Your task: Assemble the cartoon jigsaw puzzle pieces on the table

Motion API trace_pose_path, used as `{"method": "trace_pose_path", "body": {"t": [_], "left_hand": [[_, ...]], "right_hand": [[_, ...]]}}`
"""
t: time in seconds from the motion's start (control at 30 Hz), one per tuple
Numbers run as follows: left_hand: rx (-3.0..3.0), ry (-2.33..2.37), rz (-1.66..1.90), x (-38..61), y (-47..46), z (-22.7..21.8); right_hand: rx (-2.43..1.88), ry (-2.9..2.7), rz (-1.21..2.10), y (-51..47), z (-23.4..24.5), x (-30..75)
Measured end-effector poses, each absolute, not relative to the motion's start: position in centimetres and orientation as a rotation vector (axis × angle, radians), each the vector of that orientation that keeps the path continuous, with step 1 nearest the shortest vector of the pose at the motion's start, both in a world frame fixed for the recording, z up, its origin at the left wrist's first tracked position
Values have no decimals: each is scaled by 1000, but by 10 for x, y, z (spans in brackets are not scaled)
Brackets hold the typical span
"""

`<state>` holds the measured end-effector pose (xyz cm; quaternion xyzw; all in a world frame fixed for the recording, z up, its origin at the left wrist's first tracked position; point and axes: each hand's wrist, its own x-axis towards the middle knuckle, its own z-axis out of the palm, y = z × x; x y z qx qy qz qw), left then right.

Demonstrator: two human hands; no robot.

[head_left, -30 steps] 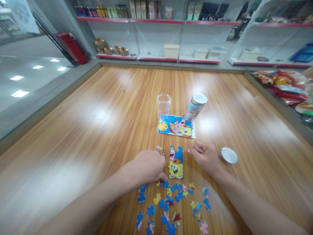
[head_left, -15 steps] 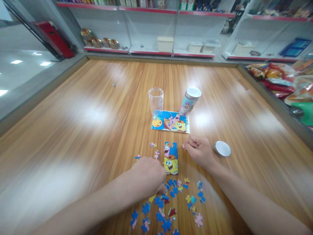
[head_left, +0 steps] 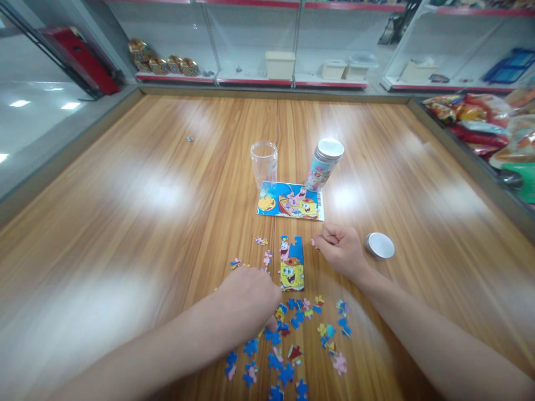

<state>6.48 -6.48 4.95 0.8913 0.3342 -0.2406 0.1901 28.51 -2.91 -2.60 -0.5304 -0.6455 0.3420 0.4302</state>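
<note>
Wood-grain tabletop point(head_left: 200, 195) carries a joined puzzle strip point(head_left: 292, 270) between left hand point(head_left: 253, 295), over loose pieces point(head_left: 286, 374), and right hand point(head_left: 340, 249), curled beside a small piece point(head_left: 314, 244), either pinch indeterminable; piece selection apparently underway, next move calling for an edge match.

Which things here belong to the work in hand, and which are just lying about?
Seemingly belonging:
loose puzzle pieces
partly joined puzzle
picture card
probably the cartoon-printed tube

Seemingly just lying about:
clear cup
perhaps the round white-topped piece
packaged goods at the right
cream shelf bin
</note>
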Motion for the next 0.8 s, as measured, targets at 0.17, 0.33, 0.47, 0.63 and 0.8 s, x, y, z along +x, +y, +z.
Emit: {"method": "trace_pose_path", "body": {"t": [0.17,0.33,0.47,0.63,0.8], "left_hand": [[2533,906,-539,57,-68,52],[2583,643,-462,53,-77,56],[2595,572,-566,65,-86,55],[2627,494,-537,76,-91,51],[2601,566,-701,76,-84,55]], "right_hand": [[-1324,-1604,854,-29,-25,285],[-1322,-1604,848,-29,-25,284],[-1320,-1611,845,-29,-25,285],[-1307,-1621,844,-29,-26,285],[-1297,-1625,840,-29,-26,285]]}}
